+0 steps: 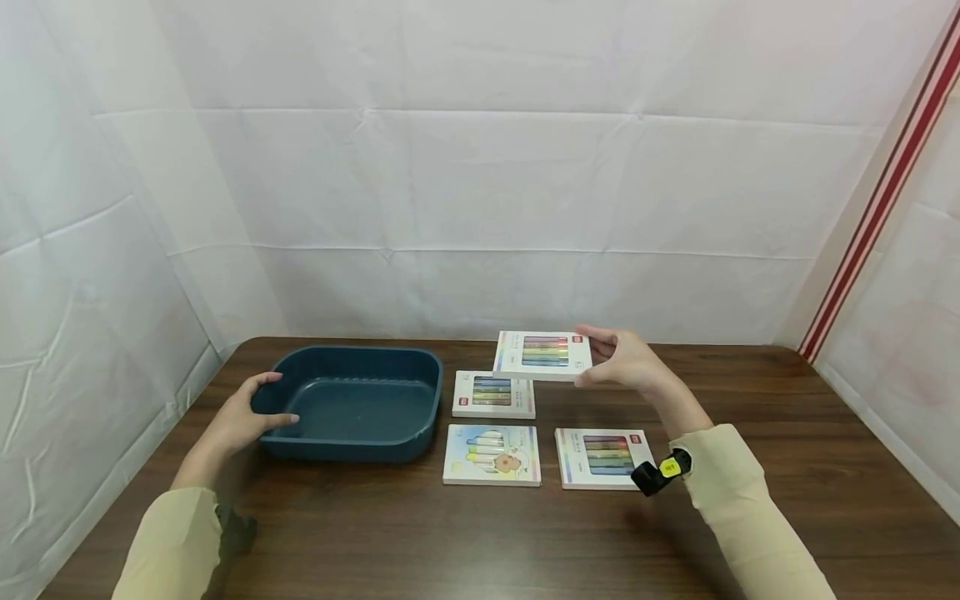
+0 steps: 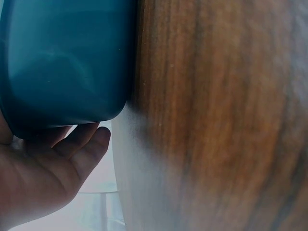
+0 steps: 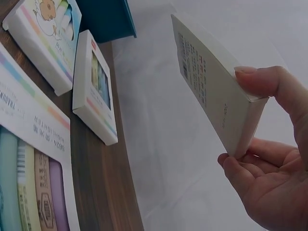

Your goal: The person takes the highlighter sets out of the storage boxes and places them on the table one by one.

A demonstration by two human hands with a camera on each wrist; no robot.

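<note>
Of the hands, the left hand (image 1: pixel 238 422) grips the blue tray (image 1: pixel 420 417); the right hand (image 1: pixel 628 360) pinches a raised marker box (image 1: pixel 543 354).

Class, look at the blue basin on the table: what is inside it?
The blue basin shows only its bare floor; no box lies inside. The left hand grips its near-left rim, and that wall hides a small strip of floor.

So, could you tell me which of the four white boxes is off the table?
The box pinched in the right hand, held above the far one; the other three lie flat on the table.
</note>
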